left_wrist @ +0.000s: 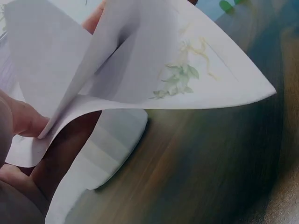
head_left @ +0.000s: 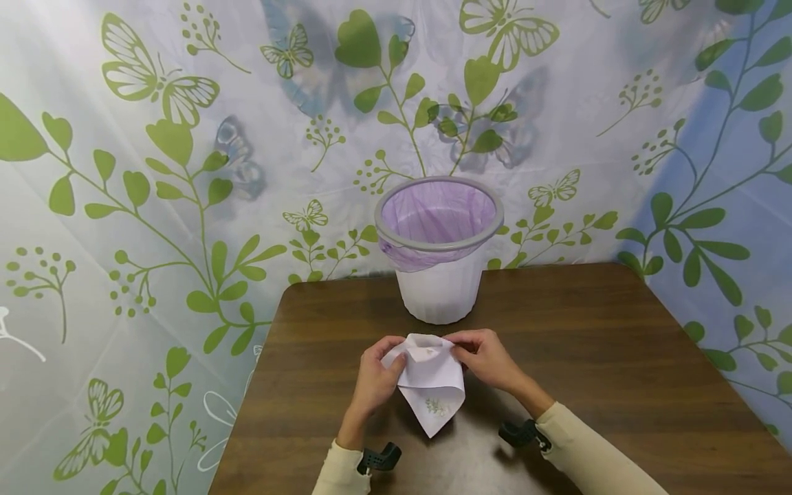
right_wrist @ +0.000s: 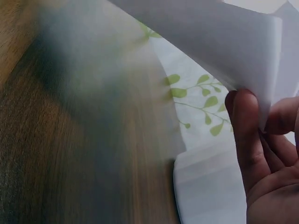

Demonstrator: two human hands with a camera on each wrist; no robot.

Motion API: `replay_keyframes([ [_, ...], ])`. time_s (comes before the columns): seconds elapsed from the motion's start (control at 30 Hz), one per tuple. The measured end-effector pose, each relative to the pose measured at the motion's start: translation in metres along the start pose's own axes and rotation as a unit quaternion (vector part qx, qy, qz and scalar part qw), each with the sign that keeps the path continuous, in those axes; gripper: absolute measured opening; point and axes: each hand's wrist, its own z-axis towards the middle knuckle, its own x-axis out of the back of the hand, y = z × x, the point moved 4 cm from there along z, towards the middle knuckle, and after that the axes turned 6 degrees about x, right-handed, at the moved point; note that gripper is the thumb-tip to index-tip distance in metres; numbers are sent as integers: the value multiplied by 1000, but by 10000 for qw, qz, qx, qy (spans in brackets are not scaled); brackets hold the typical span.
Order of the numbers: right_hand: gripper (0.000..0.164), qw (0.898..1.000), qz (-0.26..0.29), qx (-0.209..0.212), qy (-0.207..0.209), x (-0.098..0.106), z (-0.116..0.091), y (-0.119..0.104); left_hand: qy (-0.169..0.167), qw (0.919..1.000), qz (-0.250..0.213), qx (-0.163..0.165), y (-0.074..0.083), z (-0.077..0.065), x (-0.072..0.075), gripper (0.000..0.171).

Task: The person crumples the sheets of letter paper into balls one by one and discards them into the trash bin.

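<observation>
A folded white paper (head_left: 431,371) with a printed sprig of flowers and green leaves is held over the table between both hands. Its lower end comes to a point towards the person, while the upper part bulges into a pocket-like fold. The left hand (head_left: 379,375) pinches its left edge, thumb on top; in the left wrist view the thumb presses the paper (left_wrist: 135,60) close to a crease. At the upper right corner, the right hand (head_left: 489,357) grips it. The right wrist view has that corner of the paper (right_wrist: 233,42) between thumb and fingers.
A white waste bin (head_left: 438,295) with a grey rim and a purple liner (head_left: 421,258) stands behind the paper on the brown wooden table (head_left: 594,344). Patterned curtain cloth (head_left: 247,206) with leaves and butterflies surrounds the table. Dark bands (head_left: 380,458) sit on both wrists.
</observation>
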Motion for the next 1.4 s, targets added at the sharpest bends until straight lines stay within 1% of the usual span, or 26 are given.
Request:
replay_keyframes([
  [0.07,28,9995,-194,222,142,1,0,-1,39,10000,38,-6,1,0,-1,24],
  [0.17,36,9974,-345,574,263,2,0,-4,53,9998,168,-4,2,-1,-2,31],
  [0.27,42,9952,-418,815,338,2,1,-6,-91,9997,235,29,3,-1,-3,40],
  [0.33,45,9933,-553,944,380,1,1,-7,-251,9995,130,139,3,-2,-4,42],
  [0.43,47,9883,-886,1166,431,0,0,-9,-475,9976,-232,440,3,-3,-5,35],
  [0.5,47,9824,-1147,1404,448,-1,-1,-10,-508,9962,-387,597,3,-3,-6,26],
  [0.57,48,9769,-1328,1622,413,-2,-2,-11,-439,9959,-447,645,3,-3,-6,21],
  [0.63,48,9749,-1357,1736,311,-4,-3,-11,-298,9971,-380,584,2,-2,-6,17],
  [0.7,47,9787,-1202,1658,135,-4,-3,-9,-139,9982,-332,481,2,-2,-5,13],
  [0.73,47,9824,-1058,1541,35,-4,-3,-8,-55,9986,-290,448,2,-2,-5,13],
  [0.8,40,9911,-652,1144,-179,-3,-4,-6,78,9989,-252,398,1,-3,-4,15],
  [0.87,34,9973,-121,624,-374,-2,-5,-3,220,9987,-263,370,1,-3,-3,16],
  [0.93,34,9984,284,100,-488,0,-6,0,373,9982,-314,340,0,-4,-2,15],
  [0.97,36,9974,445,-155,-544,0,-7,1,451,9979,-342,319,0,-4,-2,16],
  [1.03,38,9944,645,-529,-650,0,-8,5,652,9970,-351,243,0,-4,-1,19],
  [1.1,35,9927,618,-750,-711,-2,-8,8,843,9960,-277,96,2,-5,-2,23],
  [1.2,24,9938,432,-824,-603,-4,-8,10,1148,9930,168,-236,5,-5,-4,26],
  [1.3,15,9968,112,-759,-236,-5,-6,10,1295,9871,706,-627,10,-6,-8,24],
  [1.4,12,9966,-85,-801,174,-6,-3,9,1234,9814,1128,-947,14,-6,-13,28],
])
